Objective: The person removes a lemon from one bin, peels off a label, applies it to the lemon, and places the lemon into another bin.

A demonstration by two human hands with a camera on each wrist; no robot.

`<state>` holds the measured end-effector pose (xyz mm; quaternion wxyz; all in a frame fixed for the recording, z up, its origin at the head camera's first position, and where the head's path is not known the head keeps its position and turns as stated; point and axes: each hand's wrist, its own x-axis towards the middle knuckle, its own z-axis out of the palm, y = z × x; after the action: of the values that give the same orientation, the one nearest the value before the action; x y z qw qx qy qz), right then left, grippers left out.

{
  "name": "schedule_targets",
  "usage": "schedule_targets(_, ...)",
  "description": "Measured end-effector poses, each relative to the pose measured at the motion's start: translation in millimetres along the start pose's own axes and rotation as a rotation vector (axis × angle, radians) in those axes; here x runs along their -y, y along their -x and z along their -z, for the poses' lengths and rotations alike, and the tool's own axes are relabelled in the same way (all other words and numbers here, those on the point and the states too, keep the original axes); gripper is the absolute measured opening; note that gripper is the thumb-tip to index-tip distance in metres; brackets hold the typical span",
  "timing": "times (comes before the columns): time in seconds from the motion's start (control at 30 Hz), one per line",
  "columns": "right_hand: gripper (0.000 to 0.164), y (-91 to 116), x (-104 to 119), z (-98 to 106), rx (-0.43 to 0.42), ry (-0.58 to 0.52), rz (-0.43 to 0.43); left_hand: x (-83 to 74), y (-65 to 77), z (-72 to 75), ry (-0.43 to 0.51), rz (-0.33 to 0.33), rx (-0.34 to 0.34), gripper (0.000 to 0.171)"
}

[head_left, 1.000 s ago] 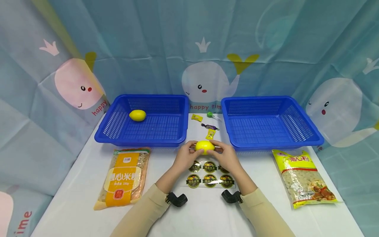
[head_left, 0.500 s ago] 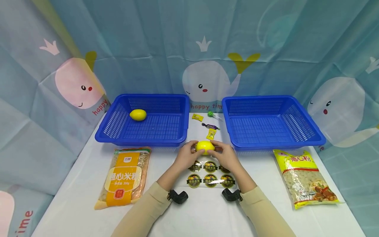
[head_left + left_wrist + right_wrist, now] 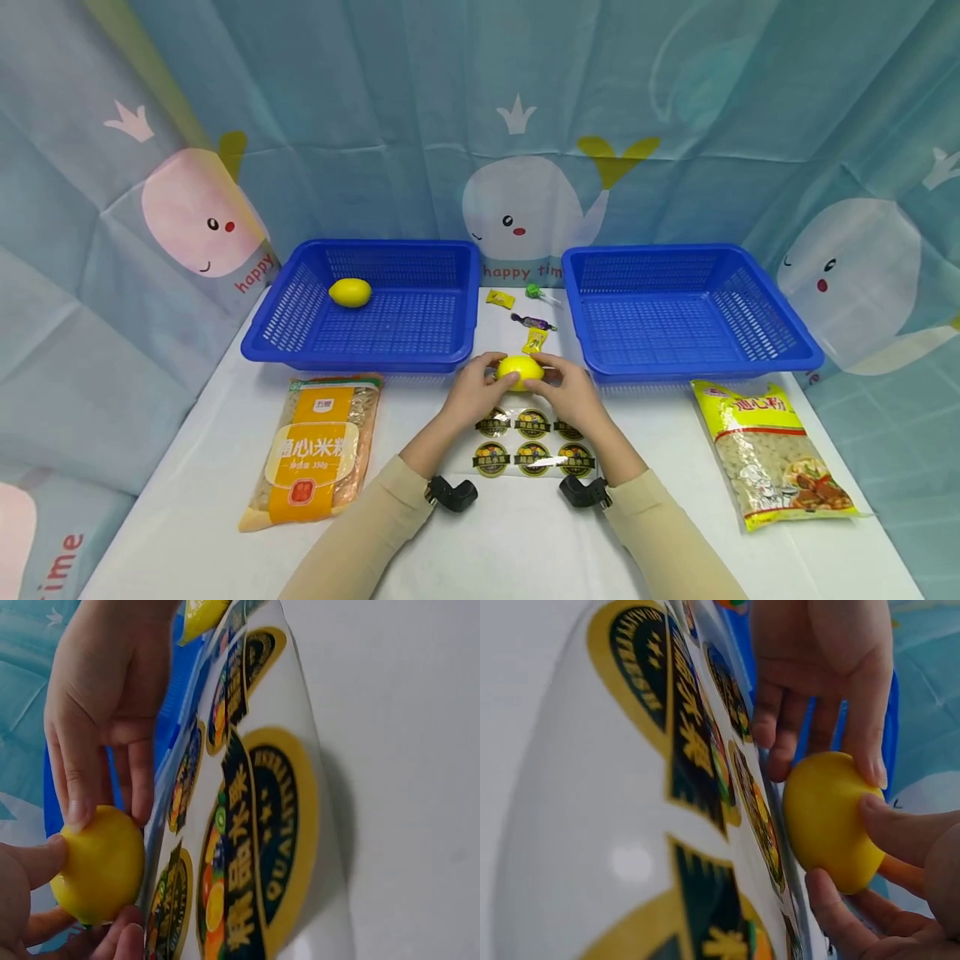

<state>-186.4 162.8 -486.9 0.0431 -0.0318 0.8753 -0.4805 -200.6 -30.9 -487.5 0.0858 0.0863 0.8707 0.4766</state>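
Observation:
A yellow lemon (image 3: 519,372) is held between both hands at the middle of the table, just beyond a sheet of round black-and-gold stickers (image 3: 533,459). My left hand (image 3: 469,392) grips its left end, thumb on the near side. From the other end my right hand (image 3: 573,396) pinches it with thumb and fingers. The left wrist view shows the lemon (image 3: 101,864) close beside the sticker sheet, with fingertips of both hands on its skin. In the right wrist view the lemon (image 3: 832,821) has a thumb across its upper side.
Behind on the left, a blue basket (image 3: 386,363) holds another lemon (image 3: 350,292); a second blue basket (image 3: 697,371) stands right. Between them lie a lollipop (image 3: 532,291) and several wrapped candies (image 3: 534,322). Pasta bags lie left (image 3: 313,450) and right (image 3: 772,454).

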Motion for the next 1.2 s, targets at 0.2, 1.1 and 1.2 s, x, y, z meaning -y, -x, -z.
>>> schedule_targets(0.2, 0.054, -3.7, -0.9, -1.1, -0.010, -0.015, 0.009, 0.8, -3.1, 0.4, 0.004, 0.016, -0.014, 0.054)
schedule_targets(1.1, 0.064, -3.5, -2.7, -4.0, -0.010, -0.079, 0.019, 1.5, -3.5, -2.9, -0.030, 0.014, -0.042, 0.056)
schedule_targets(1.2, 0.066, -2.5, -2.5, -3.7, 0.004, -0.089, 0.026, 1.2, -2.3, -2.1, -0.026, 0.015, -0.040, 0.056)
